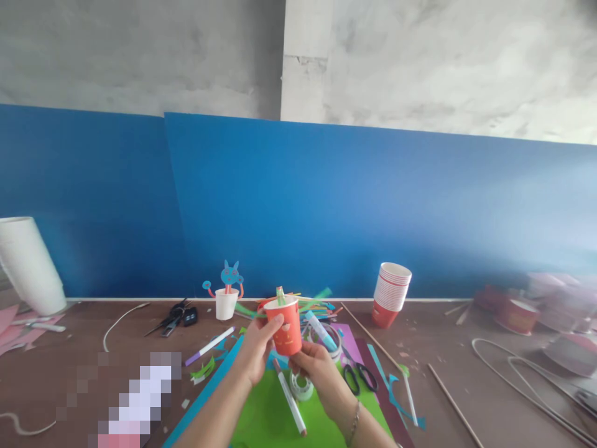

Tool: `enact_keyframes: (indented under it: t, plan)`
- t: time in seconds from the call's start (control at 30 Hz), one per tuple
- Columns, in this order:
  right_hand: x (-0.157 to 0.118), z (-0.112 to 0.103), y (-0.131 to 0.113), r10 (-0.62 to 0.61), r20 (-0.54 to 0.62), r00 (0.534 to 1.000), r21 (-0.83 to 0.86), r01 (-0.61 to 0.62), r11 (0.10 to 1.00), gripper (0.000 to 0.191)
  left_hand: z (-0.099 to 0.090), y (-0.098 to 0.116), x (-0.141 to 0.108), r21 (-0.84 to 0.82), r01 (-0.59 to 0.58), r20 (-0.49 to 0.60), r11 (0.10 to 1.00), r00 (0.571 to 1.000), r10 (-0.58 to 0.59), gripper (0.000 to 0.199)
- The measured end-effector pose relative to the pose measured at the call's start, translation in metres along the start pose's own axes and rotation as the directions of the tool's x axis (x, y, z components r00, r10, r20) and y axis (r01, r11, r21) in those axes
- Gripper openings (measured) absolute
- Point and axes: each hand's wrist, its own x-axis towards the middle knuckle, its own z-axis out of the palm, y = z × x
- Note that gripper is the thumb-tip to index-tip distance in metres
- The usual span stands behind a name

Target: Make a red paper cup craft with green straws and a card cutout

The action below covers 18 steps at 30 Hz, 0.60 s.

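Note:
A red paper cup [288, 334] is held upright above the green paper [256, 404]. Green strips stick out from both its sides, and a small green piece rises from its opening. My left hand [261, 342] grips the cup's left side, thumb across the front. Fingers of my right hand [318, 368] are closed on its lower right edge. Just below the cup are a roll of tape [301, 386] and a white marker [290, 398].
Behind stand a white cup with a blue paper figure [226, 305] and a stack of cups [392, 292]. Black-handled scissors [360, 378], a glue stick [321, 331], wooden sticks [452, 401] and paper scraps lie rightward. A purple-tipped marker [209, 346] and keys [175, 317] are leftward.

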Motion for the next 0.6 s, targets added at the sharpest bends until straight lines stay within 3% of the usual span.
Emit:
enact_keyframes:
  t: [0.13, 0.37, 0.6]
  plan:
    - [0.0, 0.001, 0.001, 0.013, -0.078, 0.997, 0.114, -0.004, 0.993, 0.032, 0.003, -0.004, 0.0, 0.006, -0.003, 0.086, 1.0, 0.996, 0.003, 0.052]
    - [-0.002, -0.003, -0.004, 0.112, 0.102, 0.988, -0.063, -0.106, 0.992, 0.037, -0.008, 0.003, 0.004, 0.02, -0.054, -0.045, 0.998, 0.997, 0.055, 0.051]
    - [0.0, -0.006, -0.004, 0.029, 0.003, 1.0, 0.074, -0.029, 0.997, 0.032, 0.005, -0.002, -0.002, 0.023, -0.033, 0.054, 0.999, 0.998, 0.032, 0.058]
